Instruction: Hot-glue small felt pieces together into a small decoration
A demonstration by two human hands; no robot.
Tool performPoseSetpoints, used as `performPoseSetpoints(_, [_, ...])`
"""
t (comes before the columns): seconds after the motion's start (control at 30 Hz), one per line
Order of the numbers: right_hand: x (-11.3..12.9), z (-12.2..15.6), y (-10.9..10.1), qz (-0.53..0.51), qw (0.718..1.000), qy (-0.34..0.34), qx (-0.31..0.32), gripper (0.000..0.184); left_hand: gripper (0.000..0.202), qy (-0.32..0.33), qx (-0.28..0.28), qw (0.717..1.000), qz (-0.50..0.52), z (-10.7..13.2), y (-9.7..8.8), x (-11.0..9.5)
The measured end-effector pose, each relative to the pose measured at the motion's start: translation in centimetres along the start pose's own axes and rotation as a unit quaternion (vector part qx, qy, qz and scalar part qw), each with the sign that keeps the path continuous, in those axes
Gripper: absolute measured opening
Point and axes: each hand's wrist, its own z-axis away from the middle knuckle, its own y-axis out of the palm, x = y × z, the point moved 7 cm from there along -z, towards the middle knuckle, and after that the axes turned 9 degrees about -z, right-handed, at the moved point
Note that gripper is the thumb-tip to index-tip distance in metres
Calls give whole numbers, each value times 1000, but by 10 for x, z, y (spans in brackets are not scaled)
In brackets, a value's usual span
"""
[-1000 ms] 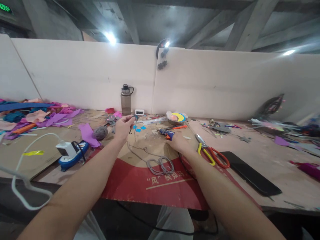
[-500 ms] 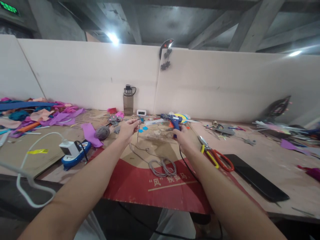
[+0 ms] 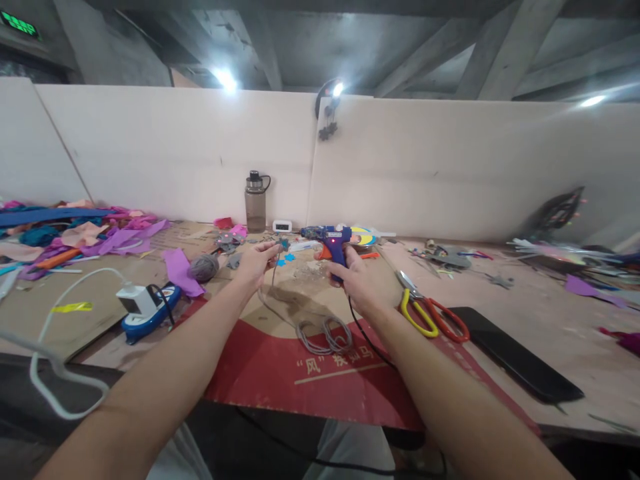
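Observation:
My right hand (image 3: 351,272) is closed round the handle of a blue glue gun (image 3: 334,241), whose nozzle points left. Its black cord runs down past my forearm. My left hand (image 3: 261,262) pinches a small grey-blue flower-shaped piece (image 3: 284,245) together with grey yarn (image 3: 274,275). The nozzle is close to the right of that piece; whether they touch I cannot tell. From the left fingers the yarn hangs down to loose loops (image 3: 325,335) on the red and tan cardboard (image 3: 320,393). Bright blue cutouts (image 3: 286,259) lie just beyond the left fingers.
Yellow-and-red-handled scissors (image 3: 430,313) and a black phone (image 3: 520,353) lie at right. A grey yarn ball (image 3: 204,267), a blue power strip (image 3: 150,319) and felt scraps (image 3: 120,237) are at left. A bottle (image 3: 256,205) and a small white clock (image 3: 283,227) stand by the partition.
My right hand has moved left with the glue gun, bringing its nozzle nearer to the piece in my left hand. The left hand has stayed almost in place.

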Motion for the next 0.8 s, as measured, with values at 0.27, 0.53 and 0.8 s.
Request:
performPoseSetpoints(0.27, [10,7,-1,279,955,-94,-34,49,30,-3,10,1000,16,1,3,0])
performPoseSetpoints(0.53, [11,6,7,305,946,-114,6,46,28,5,19,1000,13,1,6,0])
performPoseSetpoints(0.8, [14,8,11,306,943,-129,15,42,27,6,20,1000,13,0,6,1])
